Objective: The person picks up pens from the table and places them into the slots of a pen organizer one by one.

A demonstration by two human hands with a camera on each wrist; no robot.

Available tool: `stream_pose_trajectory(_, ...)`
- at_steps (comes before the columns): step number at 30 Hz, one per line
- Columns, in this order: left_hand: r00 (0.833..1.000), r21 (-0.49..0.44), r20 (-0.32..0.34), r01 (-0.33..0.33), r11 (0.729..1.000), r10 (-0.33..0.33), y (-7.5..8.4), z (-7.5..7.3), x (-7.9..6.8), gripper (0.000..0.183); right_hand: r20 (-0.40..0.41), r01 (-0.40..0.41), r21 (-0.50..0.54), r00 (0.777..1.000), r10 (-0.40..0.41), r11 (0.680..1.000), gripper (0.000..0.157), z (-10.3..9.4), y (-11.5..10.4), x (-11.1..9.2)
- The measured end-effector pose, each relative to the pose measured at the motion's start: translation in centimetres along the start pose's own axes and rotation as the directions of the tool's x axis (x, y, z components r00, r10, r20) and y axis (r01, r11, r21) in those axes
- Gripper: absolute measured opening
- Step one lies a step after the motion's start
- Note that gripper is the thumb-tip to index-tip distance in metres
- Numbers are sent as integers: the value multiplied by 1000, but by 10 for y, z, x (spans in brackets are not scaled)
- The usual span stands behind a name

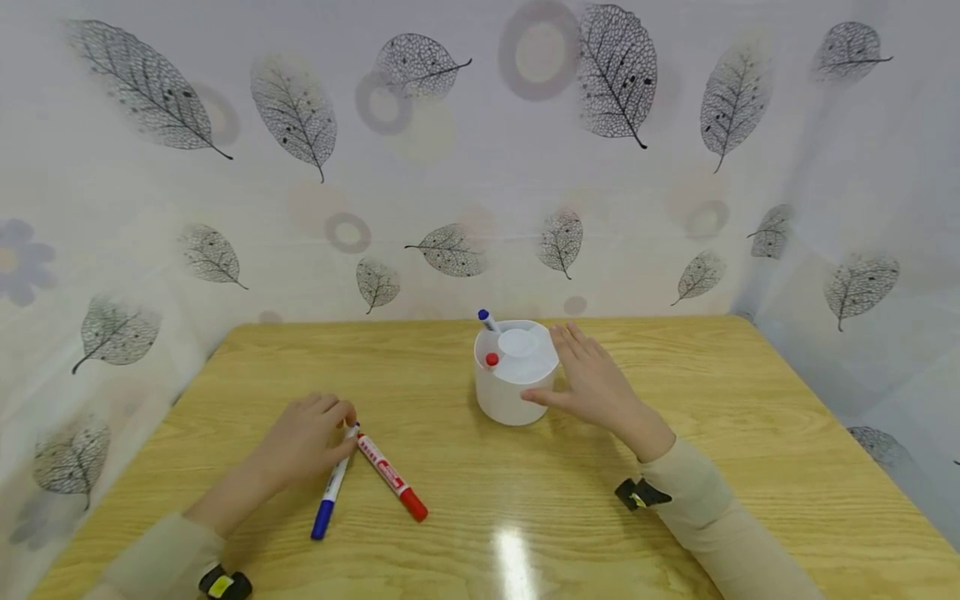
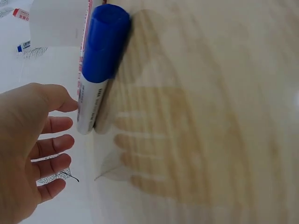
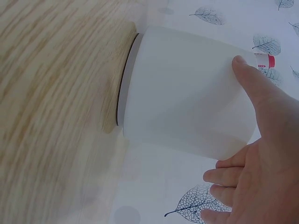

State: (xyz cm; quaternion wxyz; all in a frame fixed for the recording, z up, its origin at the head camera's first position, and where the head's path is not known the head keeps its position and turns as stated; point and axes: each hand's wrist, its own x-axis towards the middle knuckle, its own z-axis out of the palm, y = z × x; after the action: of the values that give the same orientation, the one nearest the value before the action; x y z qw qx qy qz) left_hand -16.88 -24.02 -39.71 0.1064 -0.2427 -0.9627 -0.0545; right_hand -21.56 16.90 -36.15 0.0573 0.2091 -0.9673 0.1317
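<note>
On the table lies a white marker with a blue cap [image 1: 324, 518]. My left hand [image 1: 311, 437] is at its far end, thumb tip right at the barrel and fingers loosely bent beside it. Next to it lies a red-and-white marker [image 1: 386, 468], its red cap toward me. My right hand [image 1: 600, 387] spreads around the right side of a white round pen holder [image 1: 513, 400], thumb against its wall [image 3: 187, 93] and straight fingers near the rim. Inside the holder stand a blue-ended marker [image 1: 486, 318] and a red-ended marker [image 1: 492, 360].
The wooden table [image 1: 480, 500] runs back to a pale cloth [image 1: 480, 167] printed with leaves, which also hangs at both sides. Each sleeve carries a dark strap [image 1: 641, 493] at the wrist.
</note>
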Motion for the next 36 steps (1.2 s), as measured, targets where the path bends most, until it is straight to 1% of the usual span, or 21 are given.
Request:
stream_pose_trajectory(6, 997, 15, 53, 59, 998, -60, -2, 2, -4, 23, -2, 2, -13, 1000, -2, 1000, 108, 0, 0, 1)
stream_pose_trajectory(13, 989, 0, 95, 115, 993, -114, -2, -2, -8, 28, -10, 6, -16, 1000, -7, 1000, 108, 0, -1, -1)
stream_pose_trajectory(19, 980, 36, 134, 145, 989, -148, -3, -6, -12, 38, -9, 8, -16, 1000, -8, 1000, 108, -1, -1, -2)
stream_pose_trajectory(22, 972, 60, 152, 172, 983, -179, -3, -8, -14, 43, -3, 9, -13, 1000, -9, 1000, 108, -1, -1, -2)
stream_pose_trajectory(27, 962, 93, 161, 207, 974, -220, 0, -10, -16, 46, 3, 11, -11, 1000, -11, 1000, 108, -1, 2, -2)
stream_pose_trajectory(36, 963, 76, 146, 219, 973, -228, 1, -7, -12, 40, -3, 24, -15, 1000, -24, 1000, 108, 1, 6, 1)
